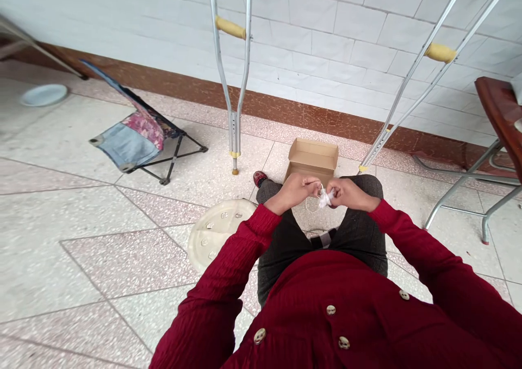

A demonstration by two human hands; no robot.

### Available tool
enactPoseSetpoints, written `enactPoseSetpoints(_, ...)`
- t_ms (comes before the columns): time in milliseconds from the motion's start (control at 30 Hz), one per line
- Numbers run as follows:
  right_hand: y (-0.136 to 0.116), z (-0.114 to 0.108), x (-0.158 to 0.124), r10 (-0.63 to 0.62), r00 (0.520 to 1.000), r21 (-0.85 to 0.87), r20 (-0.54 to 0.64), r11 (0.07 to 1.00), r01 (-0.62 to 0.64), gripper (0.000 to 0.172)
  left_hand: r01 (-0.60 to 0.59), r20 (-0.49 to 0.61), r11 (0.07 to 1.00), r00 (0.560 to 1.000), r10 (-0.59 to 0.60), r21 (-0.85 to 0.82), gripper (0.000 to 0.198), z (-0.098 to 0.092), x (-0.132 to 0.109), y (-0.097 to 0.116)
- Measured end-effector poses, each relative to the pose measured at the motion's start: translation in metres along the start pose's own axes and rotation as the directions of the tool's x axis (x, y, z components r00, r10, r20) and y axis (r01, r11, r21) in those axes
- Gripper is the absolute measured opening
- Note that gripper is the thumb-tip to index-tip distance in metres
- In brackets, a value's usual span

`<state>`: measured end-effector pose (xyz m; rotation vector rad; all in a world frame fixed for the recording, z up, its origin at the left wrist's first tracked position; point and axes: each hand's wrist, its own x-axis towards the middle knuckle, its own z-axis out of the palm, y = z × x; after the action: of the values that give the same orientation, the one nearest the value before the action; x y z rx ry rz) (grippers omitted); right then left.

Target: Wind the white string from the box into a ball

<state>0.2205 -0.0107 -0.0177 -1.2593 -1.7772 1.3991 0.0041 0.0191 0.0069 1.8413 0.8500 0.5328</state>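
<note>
Over my lap, my left hand (297, 191) is closed in a pinch on a thin white string, part of which hangs in a loop below the fingers. Beside it my right hand (349, 193) grips a small white bundle (324, 199) that looks like wispy thread or thin plastic; its exact kind is too small to make out. The string runs between the two hands. Just beyond them, an open brown cardboard box (313, 154) stands on the floor with its flap up.
Two metal crutches with yellow grips lean on the tiled wall, one left (230, 86) and one right (411, 92). A folding chair (134, 135) stands at left, near a pale basin (44, 94). A round cream lid-like disc (199, 233) lies beside my leg. Another chair (499, 119) is at right.
</note>
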Motion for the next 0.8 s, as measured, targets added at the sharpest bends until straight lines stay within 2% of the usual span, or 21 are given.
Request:
enactPoseSetpoints(33,-0.003,0.005,-0.007,0.025,0.997,0.104,0.078,0.994,-0.033,0.018,-0.009,-0.004,1.0,1.0,0.009,-0.001,0.035,-0.001,0.002,-0.002)
enactPoseSetpoints(67,-0.008,0.008,-0.013,0.038,0.994,0.213,0.102,0.975,-0.059,0.021,-0.014,-0.008,1.0,1.0,0.014,-0.009,0.035,-0.001,0.004,-0.004)
enactPoseSetpoints(133,-0.017,0.009,-0.017,0.057,0.998,0.404,0.021,0.913,-0.061,0.027,-0.015,-0.021,0.999,1.0,0.014,-0.033,0.035,0.007,0.008,-0.01)
enactPoseSetpoints(200,-0.024,0.006,-0.014,0.098,0.986,0.517,-0.132,0.856,-0.016,0.031,-0.004,-0.024,0.999,1.0,0.003,-0.049,0.036,0.019,0.009,-0.015)
enactPoseSetpoints(300,-0.02,0.001,-0.003,0.157,0.94,0.561,-0.302,0.827,0.042,0.032,0.026,0.04,0.999,0.999,-0.025,-0.023,0.038,0.039,0.001,-0.018)
enactPoseSetpoints(367,-0.009,-0.001,0.006,0.166,0.898,0.516,-0.406,0.854,0.075,0.031,0.038,0.082,0.998,0.996,-0.042,0.041,0.038,0.046,-0.007,-0.017)
enactPoseSetpoints(433,0.006,0.002,0.012,0.169,0.866,0.438,-0.471,0.897,0.064,0.03,0.027,0.078,0.99,0.996,-0.038,0.141,0.039,0.047,-0.014,-0.015)
enactPoseSetpoints(533,0.027,0.013,0.015,0.179,0.877,0.35,-0.445,0.937,-0.014,0.03,-0.035,0.012,0.939,0.999,0.033,0.341,0.037,0.037,-0.016,-0.012)
enactPoseSetpoints(633,0.036,0.029,0.01,0.157,0.91,0.331,-0.385,0.943,-0.023,0.041,-0.132,-0.014,0.841,0.986,0.164,0.525,0.03,0.022,-0.009,-0.008)
enactPoseSetpoints(700,0.034,0.038,0.005,0.158,0.929,0.345,-0.336,0.938,-0.035,0.047,-0.174,-0.019,0.792,0.974,0.228,0.586,0.028,0.013,-0.003,-0.007)
enactPoseSetpoints(800,0.024,0.044,-0.004,0.197,0.953,0.378,-0.231,0.92,-0.098,0.038,-0.204,-0.015,0.792,0.965,0.26,0.575,0.026,0.004,0.006,-0.009)
